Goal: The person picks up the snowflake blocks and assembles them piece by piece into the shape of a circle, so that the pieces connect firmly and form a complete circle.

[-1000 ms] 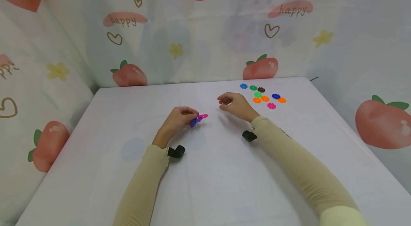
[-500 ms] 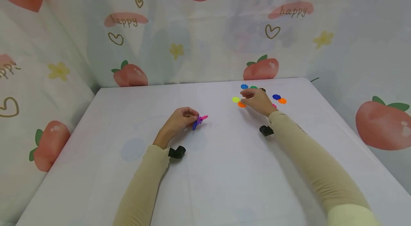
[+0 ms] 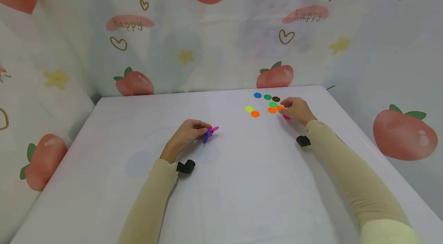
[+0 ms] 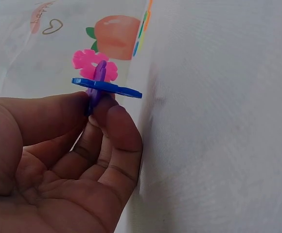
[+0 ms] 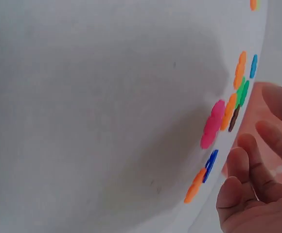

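The left hand holds the joined discs in a fingertip pinch, while the right hand, fingers loosely parted and visibly gripping nothing, hovers among loose discs far right on the table, where pinching just one by its rim seems cleanest.

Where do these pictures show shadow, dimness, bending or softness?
Head view: soft shadow beside the right sleeve on the white table; left wrist view: the left hand looks dim; right wrist view: broad, soft-edged shadow on the table, whose edge looks bowed, and the pink disc there looks slightly soft.
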Demonstrator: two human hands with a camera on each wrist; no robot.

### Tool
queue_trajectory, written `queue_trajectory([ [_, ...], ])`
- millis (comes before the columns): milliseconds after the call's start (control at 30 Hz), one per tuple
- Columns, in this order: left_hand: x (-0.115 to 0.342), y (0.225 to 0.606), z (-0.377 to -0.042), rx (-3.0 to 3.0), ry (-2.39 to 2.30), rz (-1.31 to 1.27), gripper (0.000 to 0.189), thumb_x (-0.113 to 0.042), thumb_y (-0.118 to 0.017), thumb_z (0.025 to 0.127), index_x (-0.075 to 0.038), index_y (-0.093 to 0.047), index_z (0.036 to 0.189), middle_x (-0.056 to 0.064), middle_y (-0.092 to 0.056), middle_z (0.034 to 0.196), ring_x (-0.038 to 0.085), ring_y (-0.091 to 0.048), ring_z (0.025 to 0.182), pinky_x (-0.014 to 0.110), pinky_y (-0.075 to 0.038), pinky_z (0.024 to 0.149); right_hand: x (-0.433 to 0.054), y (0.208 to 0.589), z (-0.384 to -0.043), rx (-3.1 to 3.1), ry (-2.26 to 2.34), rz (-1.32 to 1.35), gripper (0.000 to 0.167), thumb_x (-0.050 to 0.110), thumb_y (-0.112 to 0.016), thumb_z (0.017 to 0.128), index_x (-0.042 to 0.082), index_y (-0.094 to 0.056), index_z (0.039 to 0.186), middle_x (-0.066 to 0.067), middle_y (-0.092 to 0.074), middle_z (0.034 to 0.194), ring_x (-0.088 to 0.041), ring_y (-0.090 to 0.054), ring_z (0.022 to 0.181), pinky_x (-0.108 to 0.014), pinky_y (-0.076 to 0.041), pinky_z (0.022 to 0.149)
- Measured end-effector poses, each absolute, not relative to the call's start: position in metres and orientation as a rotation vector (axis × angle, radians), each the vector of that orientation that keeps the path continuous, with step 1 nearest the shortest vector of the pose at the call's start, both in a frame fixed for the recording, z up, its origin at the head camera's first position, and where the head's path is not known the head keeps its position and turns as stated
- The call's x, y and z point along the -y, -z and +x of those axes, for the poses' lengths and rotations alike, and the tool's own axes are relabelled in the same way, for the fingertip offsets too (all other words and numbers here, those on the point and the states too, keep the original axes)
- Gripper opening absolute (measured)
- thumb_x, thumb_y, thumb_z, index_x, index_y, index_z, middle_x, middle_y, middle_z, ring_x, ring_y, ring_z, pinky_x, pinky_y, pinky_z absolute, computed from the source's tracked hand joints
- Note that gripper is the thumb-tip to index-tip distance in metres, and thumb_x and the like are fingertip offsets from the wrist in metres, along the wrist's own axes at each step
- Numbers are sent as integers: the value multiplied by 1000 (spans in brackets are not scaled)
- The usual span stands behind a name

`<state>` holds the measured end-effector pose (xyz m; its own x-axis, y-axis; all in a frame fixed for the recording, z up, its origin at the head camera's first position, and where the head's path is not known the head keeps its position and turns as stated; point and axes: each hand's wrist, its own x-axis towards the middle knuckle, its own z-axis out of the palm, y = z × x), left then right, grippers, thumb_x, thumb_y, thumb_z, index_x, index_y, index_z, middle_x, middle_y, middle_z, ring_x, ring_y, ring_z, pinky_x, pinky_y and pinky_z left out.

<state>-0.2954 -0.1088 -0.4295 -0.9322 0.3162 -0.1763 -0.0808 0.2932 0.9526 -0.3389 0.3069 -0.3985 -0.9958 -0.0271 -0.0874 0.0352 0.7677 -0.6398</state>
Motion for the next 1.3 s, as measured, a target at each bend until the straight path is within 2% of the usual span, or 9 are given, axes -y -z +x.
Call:
queue_trajectory([
  [167, 113, 430, -295, -2228, -1688, 233, 20, -4, -65, 106, 0, -75, 123, 10, -76, 116, 20, -69, 100, 30, -55, 88, -321, 406, -340, -2867, 917, 74, 43, 16, -66, 103, -11, -59, 136, -32, -55, 134, -48, -50, 123, -60, -46, 109],
  [367, 112, 432, -296, -2230, -1676, 241, 18, -4, -66, 106, 0, -74, 122, 10, -75, 116, 20, -67, 98, 29, -56, 85, -331, 412, -338, -2846, 847, 99, 37, 18, -69, 103, -11, -61, 125, -30, -61, 122, -45, -55, 112, -57, -50, 102],
  [600, 111, 432, -297, -2238, -1668, 223, 17, -4, -65, 106, -2, -73, 121, 11, -74, 116, 20, -65, 96, 29, -54, 83, -328, 412, -334, -2847, 858, 104, 33, 16, -69, 105, -10, -60, 123, -29, -60, 118, -45, -55, 110, -55, -52, 100],
  [800, 111, 433, -296, -2237, -1672, 214, 17, -2, -64, 106, -1, -73, 121, 11, -74, 114, 20, -65, 94, 28, -54, 82, -322, 412, -336, -2864, 895, 69, 37, 16, -69, 103, -11, -59, 126, -30, -59, 121, -45, -54, 112, -57, -50, 102],
  [1067, 112, 436, -298, -2229, -1674, 214, 18, -4, -65, 107, 0, -71, 123, 12, -72, 114, 22, -66, 97, 29, -56, 85, -305, 416, -348, -2910, 861, -61, 51, 14, -62, 103, -13, -52, 146, -35, -56, 132, -48, -49, 121, -62, -44, 109],
  [1300, 114, 436, -299, -2226, -1674, 227, 18, -4, -65, 106, -2, -72, 123, 10, -74, 114, 22, -67, 97, 30, -55, 85, -301, 417, -357, -2915, 738, -78, 54, 12, -57, 105, -15, -46, 151, -37, -54, 137, -50, -46, 125, -63, -41, 112],
])
